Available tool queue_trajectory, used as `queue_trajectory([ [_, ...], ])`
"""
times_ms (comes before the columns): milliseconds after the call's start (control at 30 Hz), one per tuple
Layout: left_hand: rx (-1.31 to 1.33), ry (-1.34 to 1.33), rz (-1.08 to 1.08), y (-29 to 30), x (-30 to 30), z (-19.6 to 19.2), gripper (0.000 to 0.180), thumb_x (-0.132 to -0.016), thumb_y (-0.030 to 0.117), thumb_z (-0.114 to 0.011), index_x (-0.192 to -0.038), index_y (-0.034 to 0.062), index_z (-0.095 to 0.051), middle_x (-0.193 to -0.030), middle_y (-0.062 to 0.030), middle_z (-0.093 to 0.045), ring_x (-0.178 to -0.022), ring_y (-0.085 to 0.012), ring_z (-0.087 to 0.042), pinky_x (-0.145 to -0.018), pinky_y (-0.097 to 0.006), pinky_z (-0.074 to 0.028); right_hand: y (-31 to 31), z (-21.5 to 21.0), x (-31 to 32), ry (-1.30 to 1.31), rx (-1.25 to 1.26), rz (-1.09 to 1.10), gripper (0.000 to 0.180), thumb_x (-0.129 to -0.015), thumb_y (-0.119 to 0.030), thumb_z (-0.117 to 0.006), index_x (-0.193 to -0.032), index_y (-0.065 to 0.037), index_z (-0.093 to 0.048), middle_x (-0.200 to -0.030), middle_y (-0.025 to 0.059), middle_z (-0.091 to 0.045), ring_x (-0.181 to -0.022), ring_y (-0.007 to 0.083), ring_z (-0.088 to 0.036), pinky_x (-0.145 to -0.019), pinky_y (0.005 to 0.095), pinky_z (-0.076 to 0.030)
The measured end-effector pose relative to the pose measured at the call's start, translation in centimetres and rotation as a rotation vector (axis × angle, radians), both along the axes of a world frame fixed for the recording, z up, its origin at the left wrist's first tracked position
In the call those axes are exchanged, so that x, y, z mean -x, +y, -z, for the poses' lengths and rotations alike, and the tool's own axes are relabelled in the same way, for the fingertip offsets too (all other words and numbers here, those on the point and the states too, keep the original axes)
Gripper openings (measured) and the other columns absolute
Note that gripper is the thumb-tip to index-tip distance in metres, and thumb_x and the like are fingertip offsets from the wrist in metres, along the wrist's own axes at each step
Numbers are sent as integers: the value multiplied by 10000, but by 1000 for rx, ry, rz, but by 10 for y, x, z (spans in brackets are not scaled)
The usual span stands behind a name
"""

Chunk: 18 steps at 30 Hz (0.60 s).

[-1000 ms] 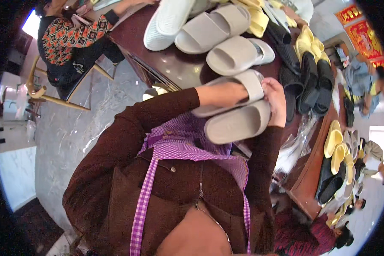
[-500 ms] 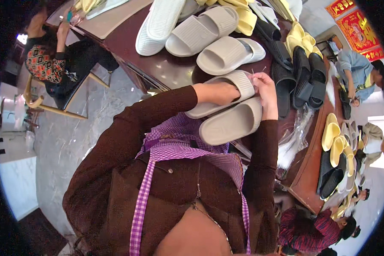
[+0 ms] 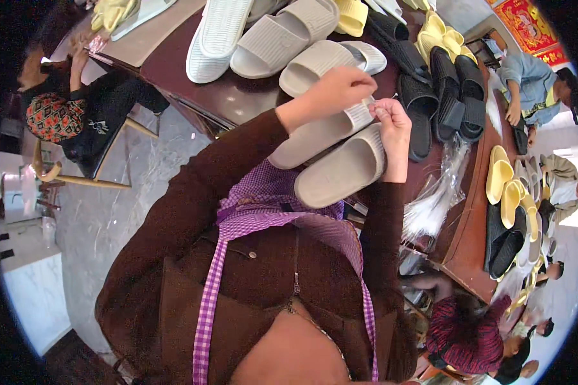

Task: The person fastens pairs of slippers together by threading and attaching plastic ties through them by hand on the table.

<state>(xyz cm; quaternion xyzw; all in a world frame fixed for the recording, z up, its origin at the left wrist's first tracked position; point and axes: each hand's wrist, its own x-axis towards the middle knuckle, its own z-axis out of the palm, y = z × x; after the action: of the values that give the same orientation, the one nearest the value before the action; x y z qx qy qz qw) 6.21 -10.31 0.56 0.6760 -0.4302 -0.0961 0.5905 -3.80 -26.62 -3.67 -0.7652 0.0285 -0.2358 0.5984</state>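
Grey floor (image 3: 148, 173) with pale veins spreads across the left, where a wooden chair (image 3: 96, 182) stands beside a glossy dark-red table (image 3: 173, 67). Pale panelling (image 3: 35, 295) and a dark mat (image 3: 77, 359) lie near left. Far right, red-and-gold posters (image 3: 526, 29) hang on a pale wall (image 3: 465, 14); bright light (image 3: 575, 217) shows at right.
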Motion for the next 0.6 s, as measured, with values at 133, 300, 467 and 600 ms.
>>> queue_trajectory([
  [133,27,-18,35,-35,-20,14,268,-822,140,-572,-1038,-5,-636,-837,-93,-658,-736,-125,-596,-669,-256,-469,5,-3,8,36,-23,5,113,-854,64,-500,-886,1,-588,-815,17,-610,-792,98,-570,-747,222,-451],
  [300,-108,294,339,-56,-22,29,297,-824,160,-588,-1047,-32,-633,-859,-77,-658,-745,-127,-594,-673,-252,-469,-2,3,15,54,7,-33,101,-865,49,-505,-899,5,-589,-849,33,-624,-832,111,-583,-776,230,-455],
  [467,-119,526,508,-56,-25,25,267,-827,152,-596,-1014,-33,-642,-861,-69,-652,-754,-118,-583,-661,-248,-462,-12,10,12,77,-12,-124,114,-886,35,-488,-925,11,-593,-897,51,-633,-847,119,-587,-801,239,-457],
  [600,-70,537,520,-58,-30,32,217,-822,129,-603,-971,-21,-651,-855,-66,-649,-741,-102,-572,-635,-232,-451,-14,11,13,75,-117,-130,118,-887,34,-486,-934,15,-593,-923,63,-631,-849,127,-591,-811,244,-461],
])
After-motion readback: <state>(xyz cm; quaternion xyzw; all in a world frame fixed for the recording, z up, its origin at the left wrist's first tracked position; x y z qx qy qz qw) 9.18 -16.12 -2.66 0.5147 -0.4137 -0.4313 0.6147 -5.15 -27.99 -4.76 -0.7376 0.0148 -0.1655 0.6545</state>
